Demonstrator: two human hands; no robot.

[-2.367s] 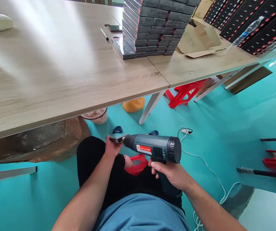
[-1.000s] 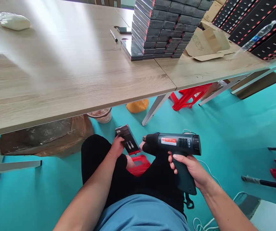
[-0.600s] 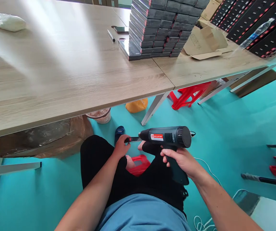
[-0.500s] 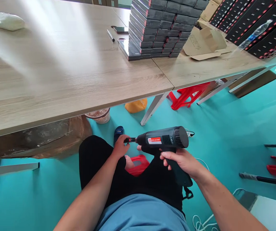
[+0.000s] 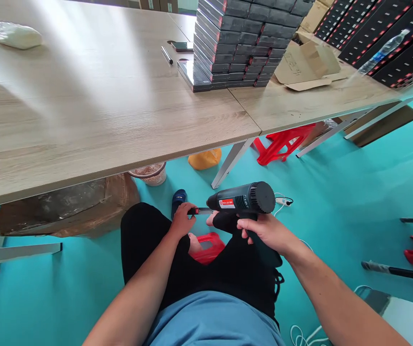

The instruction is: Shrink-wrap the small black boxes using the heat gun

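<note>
I sit below the table's front edge. My left hand (image 5: 180, 222) grips a small flat black box (image 5: 196, 211), held edge-on over my knees so only its thin side with a red end shows. My right hand (image 5: 264, 231) is wrapped around the grip of a dark grey heat gun (image 5: 241, 199) with a red label. The gun's nozzle points left, almost touching the box's right end. Its white cord (image 5: 302, 331) trails on the floor at my right.
A wooden table (image 5: 94, 110) spans the view; on it stand a stack of dark boxes (image 5: 238, 43), a pen (image 5: 166, 54), a phone (image 5: 182, 46) and folded cardboard (image 5: 309, 65). Red stools (image 5: 280, 142), an orange bag (image 5: 204, 158), a bucket (image 5: 151, 174) and a power strip (image 5: 282, 201) lie on the teal floor.
My left hand turned the box from face-up to edge-on and brought it to the nozzle. The heat gun swung so its rear faces me more and rose slightly.
</note>
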